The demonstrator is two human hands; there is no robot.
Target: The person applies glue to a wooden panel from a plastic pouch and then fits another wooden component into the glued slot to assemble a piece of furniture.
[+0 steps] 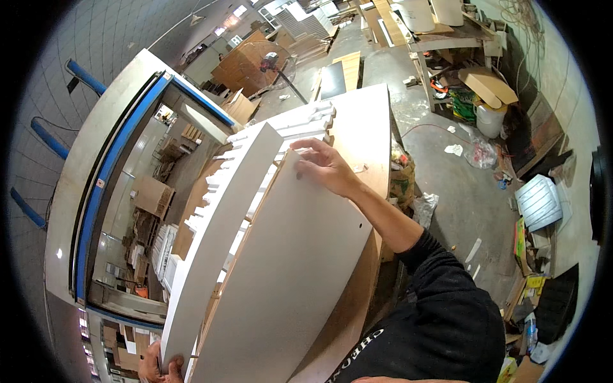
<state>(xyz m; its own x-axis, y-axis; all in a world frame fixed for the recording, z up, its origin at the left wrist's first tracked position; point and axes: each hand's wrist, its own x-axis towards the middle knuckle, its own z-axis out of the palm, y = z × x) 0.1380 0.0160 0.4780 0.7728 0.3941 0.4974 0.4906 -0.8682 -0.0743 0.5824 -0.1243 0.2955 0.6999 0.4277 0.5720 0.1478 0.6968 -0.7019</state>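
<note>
I hold a long white board (290, 268) up on its edge, tilted over a workbench. My right hand (322, 166) grips its far top corner, fingers curled over the edge. My left hand (159, 367) holds the near bottom corner at the lower rim of the picture. A second white board (220, 236) leans right beside it on the left. Behind both stand several more white panels (294, 124) on edge, stacked in a row.
The brown wooden workbench top (367, 127) carries the panels. A blue-framed window (121, 159) is at the left. A standing fan (278, 64) and stacked sheets are beyond. Cardboard, a white bucket (490, 118) and litter lie on the concrete floor at the right.
</note>
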